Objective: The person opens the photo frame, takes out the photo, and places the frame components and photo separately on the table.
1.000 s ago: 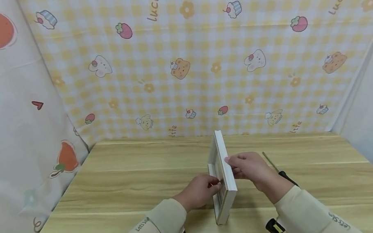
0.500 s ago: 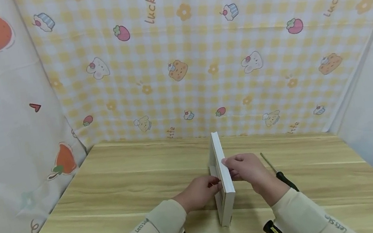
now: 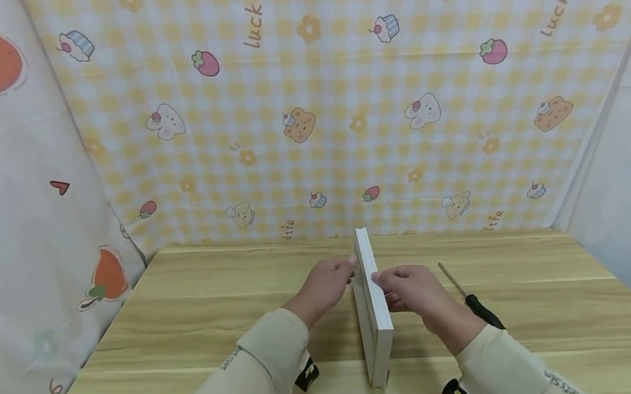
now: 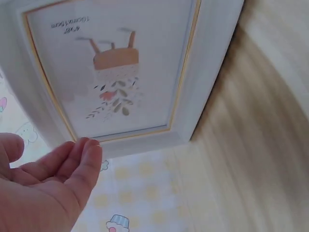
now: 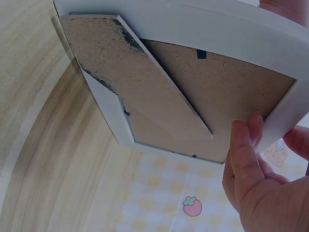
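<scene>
A white picture frame stands on edge on the table, nearly side-on in the head view. My right hand grips its right edge, thumb on the rim and fingers against the brown backing board. From that board an easel stand leans out in the right wrist view. On the front side, my left hand has its fingers loosely bent, thumb apart, fingertips right at the frame's border. The left wrist view shows a printed insert with a potted plant, upside down, inside a gold inner line.
A screwdriver with a black handle lies on the wooden table, right of the frame and beside my right forearm. A checked yellow cloth hangs behind the table, with white cloths on both sides.
My left hand has left the frame's front face and moved up towards its far side. The frame has turned slightly more edge-on, still gripped by my right hand.
</scene>
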Motion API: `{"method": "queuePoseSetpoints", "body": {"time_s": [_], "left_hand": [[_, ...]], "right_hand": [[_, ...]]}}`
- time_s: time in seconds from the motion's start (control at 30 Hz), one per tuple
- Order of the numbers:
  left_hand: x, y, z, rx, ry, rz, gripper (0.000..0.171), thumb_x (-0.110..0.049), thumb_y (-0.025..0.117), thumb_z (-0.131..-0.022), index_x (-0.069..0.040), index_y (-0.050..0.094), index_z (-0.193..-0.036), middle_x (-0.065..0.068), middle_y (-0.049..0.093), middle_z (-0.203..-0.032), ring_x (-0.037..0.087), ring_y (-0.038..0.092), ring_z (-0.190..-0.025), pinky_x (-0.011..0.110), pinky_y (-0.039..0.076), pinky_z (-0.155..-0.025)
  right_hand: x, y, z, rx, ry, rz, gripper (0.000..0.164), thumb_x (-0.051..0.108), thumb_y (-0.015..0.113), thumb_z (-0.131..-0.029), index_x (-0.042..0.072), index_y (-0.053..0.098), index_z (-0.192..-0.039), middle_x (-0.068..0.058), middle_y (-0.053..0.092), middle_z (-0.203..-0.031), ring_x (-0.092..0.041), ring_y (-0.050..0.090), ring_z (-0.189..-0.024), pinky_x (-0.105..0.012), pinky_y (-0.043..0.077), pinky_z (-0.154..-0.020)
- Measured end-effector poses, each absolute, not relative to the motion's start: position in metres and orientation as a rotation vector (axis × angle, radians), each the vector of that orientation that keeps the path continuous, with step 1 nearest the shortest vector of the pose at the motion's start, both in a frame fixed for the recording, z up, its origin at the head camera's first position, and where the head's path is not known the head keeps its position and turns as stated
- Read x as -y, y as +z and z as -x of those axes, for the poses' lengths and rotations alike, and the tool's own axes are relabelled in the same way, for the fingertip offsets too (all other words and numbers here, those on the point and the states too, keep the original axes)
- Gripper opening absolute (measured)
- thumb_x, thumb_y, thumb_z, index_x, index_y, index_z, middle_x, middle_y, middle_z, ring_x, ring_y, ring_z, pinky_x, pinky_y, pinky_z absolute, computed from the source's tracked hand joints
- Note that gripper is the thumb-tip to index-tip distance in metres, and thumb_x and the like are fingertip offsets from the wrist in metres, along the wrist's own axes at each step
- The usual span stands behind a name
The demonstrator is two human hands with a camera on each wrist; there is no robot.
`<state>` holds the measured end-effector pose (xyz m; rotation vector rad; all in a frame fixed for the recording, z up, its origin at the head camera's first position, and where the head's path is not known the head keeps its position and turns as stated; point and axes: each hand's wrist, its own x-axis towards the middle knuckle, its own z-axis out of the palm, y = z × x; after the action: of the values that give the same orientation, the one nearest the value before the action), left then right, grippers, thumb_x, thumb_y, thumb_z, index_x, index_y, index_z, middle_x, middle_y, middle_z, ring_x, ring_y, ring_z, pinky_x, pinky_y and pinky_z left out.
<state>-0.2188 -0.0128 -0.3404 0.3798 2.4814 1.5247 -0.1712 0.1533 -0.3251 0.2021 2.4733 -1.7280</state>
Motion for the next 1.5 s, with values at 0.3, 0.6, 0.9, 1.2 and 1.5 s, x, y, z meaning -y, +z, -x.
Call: {"method": "queuePoseSetpoints", "body": {"time_s": [0.3,0.6,0.9,1.2,1.5], "left_hand": [[0.009,-0.328,0.228,-2.488,1.460,-0.301,0.044,-0.045,0.046,-0.098,-0.006,0.067,-0.099,0.007,0.064,-0.097,0.017,0.057,-0.085,0.036,0.048,-0.075],[0.000,-0.319,0.230,-2.493,1.425,-0.257,0.048,-0.038,0.057,-0.095,-0.014,0.037,-0.059,-0.004,0.034,-0.053,0.012,0.031,-0.049,0.025,0.028,-0.048],[-0.003,-0.322,0.230,-2.497,1.487,-0.269,0.048,-0.037,0.057,-0.096,-0.014,0.042,-0.057,-0.003,0.039,-0.051,0.011,0.033,-0.048,0.024,0.029,-0.046],[0.001,-0.329,0.229,-2.500,1.511,-0.263,0.045,-0.037,0.054,-0.098,-0.011,0.046,-0.061,-0.001,0.045,-0.055,0.013,0.037,-0.051,0.026,0.032,-0.051],[0.009,-0.331,0.225,-2.424,1.595,-0.245,0.045,-0.031,0.050,-0.101,-0.012,0.046,-0.060,0.002,0.049,-0.059,0.014,0.041,-0.054,0.026,0.036,-0.054]], "right_hand": [[-0.150,-0.329,0.170,-2.480,-1.733,-0.171,0.039,0.027,0.060,-0.094,-0.007,0.064,-0.114,-0.012,0.069,-0.092,-0.017,0.066,-0.076,-0.035,0.056,-0.076],[-0.151,-0.327,0.170,-2.477,-1.729,-0.153,0.040,0.028,0.059,-0.094,-0.005,0.064,-0.115,-0.011,0.069,-0.094,-0.017,0.066,-0.080,-0.036,0.055,-0.078],[-0.154,-0.328,0.168,-2.457,-1.759,-0.160,0.041,0.030,0.055,-0.097,-0.008,0.065,-0.110,-0.012,0.069,-0.089,-0.016,0.066,-0.077,-0.037,0.056,-0.078],[-0.159,-0.346,0.177,-2.418,-1.752,-0.194,0.033,0.013,0.049,-0.098,-0.011,0.060,-0.117,-0.014,0.065,-0.091,-0.015,0.063,-0.074,-0.034,0.056,-0.073],[-0.163,-0.373,0.184,-2.533,-1.493,-0.096,0.026,0.003,0.049,-0.096,-0.015,0.061,-0.110,-0.018,0.066,-0.092,-0.023,0.067,-0.078,-0.038,0.056,-0.074]]}}
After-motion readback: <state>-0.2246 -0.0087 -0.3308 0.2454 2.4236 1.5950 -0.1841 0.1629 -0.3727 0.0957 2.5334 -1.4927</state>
